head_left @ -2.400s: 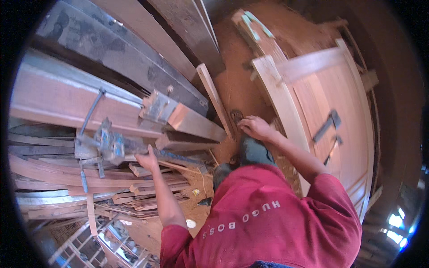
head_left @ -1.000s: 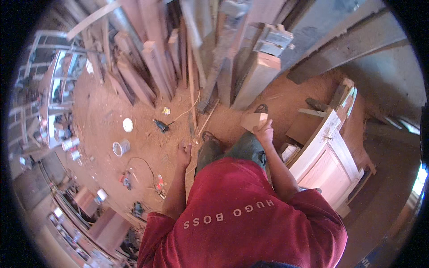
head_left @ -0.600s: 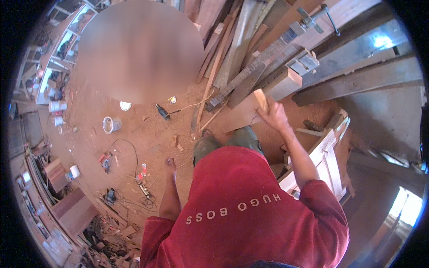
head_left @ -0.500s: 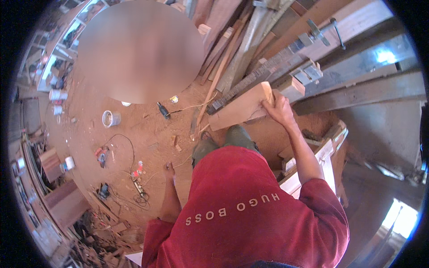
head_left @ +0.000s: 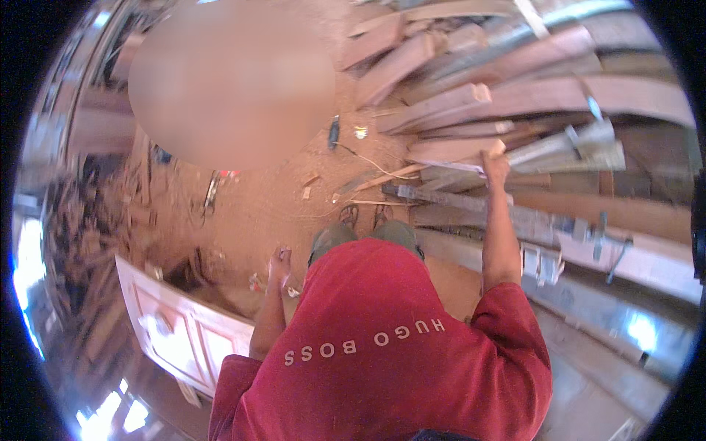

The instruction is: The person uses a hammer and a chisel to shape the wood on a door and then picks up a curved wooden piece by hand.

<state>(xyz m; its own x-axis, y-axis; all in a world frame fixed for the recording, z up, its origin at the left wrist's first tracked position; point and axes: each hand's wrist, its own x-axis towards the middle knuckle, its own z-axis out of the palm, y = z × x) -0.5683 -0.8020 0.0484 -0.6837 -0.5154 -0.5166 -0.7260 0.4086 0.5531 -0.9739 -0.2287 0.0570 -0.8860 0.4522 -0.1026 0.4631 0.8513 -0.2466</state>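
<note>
Short board carried by its end, 1 hand doing the holding

The right hand (head_left: 496,166) has its fingers clamped on the right end of a short wooden board (head_left: 452,151), which reaches left from the grip. It is held up in front of the timber stack (head_left: 540,95) on the far right; its far outline is smeared by blur, so I cannot tell whether it touches any stacked piece.

The left hand (head_left: 280,266) is low on the left, well apart from the board and above the floor (head_left: 254,209). Its fingers look curled, but they are too small and blurred for me to tell whether they are fully together or hold anything.

The board should handle as stiff and moderately light, judging by the single-handed hold (the species of wood is anyone's guess). Gripped at 1 end, it would probably feel tip-heavy and want to twist; a hold nearer the middle, or 2 hands at opposite ends, should steady it. Its faces are likely dry and slightly dusty rather than slick, with little risk of breakage, though corners could dent and raw edges could splinter. Near left, a panelled door (head_left: 193,331) has a finished-looking face that a swinging corner could mark.
</note>
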